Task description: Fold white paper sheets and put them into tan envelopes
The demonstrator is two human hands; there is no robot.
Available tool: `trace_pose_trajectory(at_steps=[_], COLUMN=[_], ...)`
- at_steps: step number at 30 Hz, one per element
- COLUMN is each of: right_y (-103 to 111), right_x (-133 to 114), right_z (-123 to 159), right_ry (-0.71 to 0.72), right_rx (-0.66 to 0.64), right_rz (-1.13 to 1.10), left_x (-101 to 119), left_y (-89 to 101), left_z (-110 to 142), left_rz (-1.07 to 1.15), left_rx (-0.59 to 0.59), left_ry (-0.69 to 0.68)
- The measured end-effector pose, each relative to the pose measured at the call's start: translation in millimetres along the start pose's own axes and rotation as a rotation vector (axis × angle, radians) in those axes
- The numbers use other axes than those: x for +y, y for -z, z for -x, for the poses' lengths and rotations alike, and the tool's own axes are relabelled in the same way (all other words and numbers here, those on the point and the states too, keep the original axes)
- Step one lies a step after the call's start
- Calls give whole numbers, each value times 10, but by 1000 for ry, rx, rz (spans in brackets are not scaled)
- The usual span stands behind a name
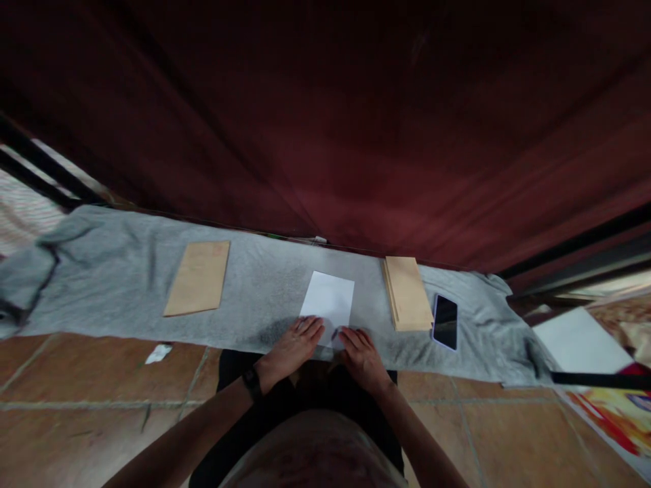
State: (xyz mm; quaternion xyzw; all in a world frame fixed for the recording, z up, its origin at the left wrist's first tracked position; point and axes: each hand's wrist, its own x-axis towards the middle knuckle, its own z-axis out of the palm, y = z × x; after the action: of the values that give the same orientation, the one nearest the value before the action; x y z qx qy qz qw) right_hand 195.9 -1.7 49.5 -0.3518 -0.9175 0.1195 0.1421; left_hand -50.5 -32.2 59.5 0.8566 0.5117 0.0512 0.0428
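A white sheet of paper [328, 299] lies on a grey cloth [264, 288] spread over the tiled floor. My left hand [295, 344] rests with its fingers stretched flat on the sheet's near left corner; a dark watch is on that wrist. Beside it, my right hand [360, 352] presses the near right edge, fingers extended and close together. Neither hand lifts anything. The paper's near edge looks slightly folded or raised between the two hands.
A single brown envelope [199, 277] lies on the cloth at the left. A stack of brown envelopes [407, 292] and a dark phone [445, 321] lie at the right. A dark red curtain [325, 122] hangs behind. White paper [580, 341] and a colourful print [615, 410] lie at the far right.
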Motion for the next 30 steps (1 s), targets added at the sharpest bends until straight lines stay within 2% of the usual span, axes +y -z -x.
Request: trace_pose_trajectory(at_steps=[7,12,16,23,25,30], right_y=[-13,-80,-100,-12,-25,-103], right_x=[42,166,215,224,225,202], right_z=[-74,-117,-151,-194,-167,-122], right_ry=[-12,-83,-95,-180,-184,-194], right_rx=[-14,65,102,172,187,210], right_rz=[19,-32,-132,-359,-391,-373], left_x=[31,-134,-305,-493,-522,-523], left_y=[6,-27,-42,-74,-106,-151], left_z=[-43,-41,-21,-41,-39,-45], left_rz=[2,84,286,588,655,608], left_rx=[45,71,142,291,335,368], left_ry=[34,112,186,359,359,253])
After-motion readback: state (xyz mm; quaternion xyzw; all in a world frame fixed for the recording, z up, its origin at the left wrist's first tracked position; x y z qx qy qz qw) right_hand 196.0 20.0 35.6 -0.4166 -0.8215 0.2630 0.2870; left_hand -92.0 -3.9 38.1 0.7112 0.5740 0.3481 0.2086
